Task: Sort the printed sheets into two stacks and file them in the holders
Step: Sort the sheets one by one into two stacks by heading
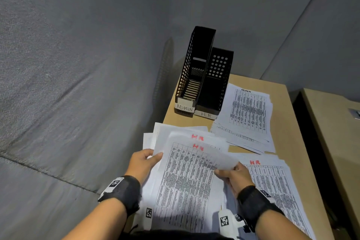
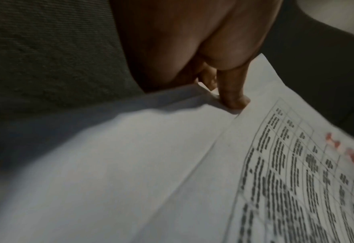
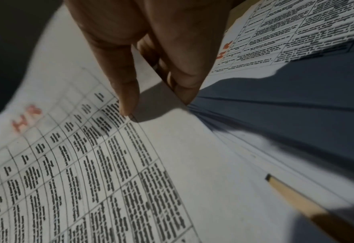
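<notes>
An unsorted pile of printed sheets [image 1: 181,185] lies in front of me, with red "HR" on the top pages. My left hand [image 1: 144,161] grips the pile's left edge, thumb [image 2: 232,97] on top. My right hand [image 1: 231,173] pinches the right edge of the top sheet [image 3: 88,148], which curls upward. A sorted HR stack [image 1: 272,181] lies at the right. Behind it lies an ADMIN stack [image 1: 247,113]. Two black holders stand at the table's far left corner, labelled ADMIN [image 1: 192,76] and HR [image 1: 214,87]. I see no sheets inside them.
The small wooden table [image 1: 286,122] is hemmed by grey fabric partition walls [image 1: 78,64] at the left and back. A second wooden surface [image 1: 335,122] stands across a dark gap at the right. The unsorted pile overhangs the table's left edge.
</notes>
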Demonstrator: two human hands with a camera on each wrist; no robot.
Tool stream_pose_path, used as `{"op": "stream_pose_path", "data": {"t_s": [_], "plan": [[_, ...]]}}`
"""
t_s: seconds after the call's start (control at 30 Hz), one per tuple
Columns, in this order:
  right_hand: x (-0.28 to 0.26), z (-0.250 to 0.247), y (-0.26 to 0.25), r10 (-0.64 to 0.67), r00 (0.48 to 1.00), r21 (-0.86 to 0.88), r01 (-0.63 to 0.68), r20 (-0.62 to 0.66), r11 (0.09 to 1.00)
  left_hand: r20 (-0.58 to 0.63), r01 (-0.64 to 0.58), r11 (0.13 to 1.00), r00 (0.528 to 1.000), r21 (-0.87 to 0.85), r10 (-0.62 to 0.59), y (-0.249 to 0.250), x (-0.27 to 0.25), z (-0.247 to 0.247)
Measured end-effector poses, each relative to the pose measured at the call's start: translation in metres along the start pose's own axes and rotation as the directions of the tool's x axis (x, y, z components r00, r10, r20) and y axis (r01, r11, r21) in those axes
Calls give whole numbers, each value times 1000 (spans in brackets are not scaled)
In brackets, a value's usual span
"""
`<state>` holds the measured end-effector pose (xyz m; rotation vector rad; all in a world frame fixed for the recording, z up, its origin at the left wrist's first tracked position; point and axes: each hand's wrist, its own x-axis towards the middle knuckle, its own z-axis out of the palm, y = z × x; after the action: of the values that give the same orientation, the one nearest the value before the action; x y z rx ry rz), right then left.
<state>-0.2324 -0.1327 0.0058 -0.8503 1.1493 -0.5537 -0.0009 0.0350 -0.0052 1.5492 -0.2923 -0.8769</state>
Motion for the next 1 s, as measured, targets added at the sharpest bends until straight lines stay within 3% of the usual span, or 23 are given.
{"op": "stream_pose_path", "data": {"t_s": [0.2,0.6,0.87,1.0], "plan": [[3,-2,0,-20,999,44,21,-38,999,-136,100,984,983,-146,-120,-7,4,-4],[7,-5,5,-2,999,126,-3,39,992,-149,21,996,988,-82,-33,-10,1,0],[10,-7,8,118,991,-11,-117,57,993,164,83,997,983,5,-83,-7,-3,-6],[11,-6,10,139,980,17,-143,140,990,181,178,974,963,140,-202,-9,0,-8]]}}
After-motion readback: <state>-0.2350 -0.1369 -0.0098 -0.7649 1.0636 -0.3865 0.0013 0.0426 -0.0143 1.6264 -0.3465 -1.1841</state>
